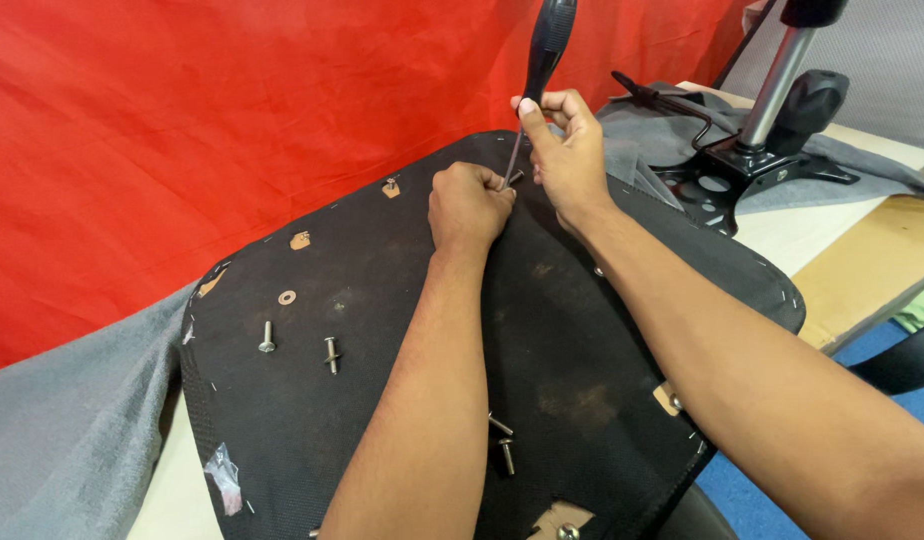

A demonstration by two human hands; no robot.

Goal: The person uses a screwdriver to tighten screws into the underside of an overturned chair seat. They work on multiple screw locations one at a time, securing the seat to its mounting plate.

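A red cloth backdrop (182,130) hangs behind a surface (852,250) draped with grey felt (62,430). On it lies an upturned seat pan (562,360), black fabric underside up, with a chair mechanism (752,160) on its gas column beyond. The right hand (567,150) pinches the screwdriver (545,60) shaft low, near the tip; the left hand (469,205) is clenched just beside the tip, apparently steadying a screw hidden between the fingers. Good practice here: keep the driver upright over the screw and press down while turning. Loose bolts (332,354) and a washer (287,297) lie on the pan, left of the arms.
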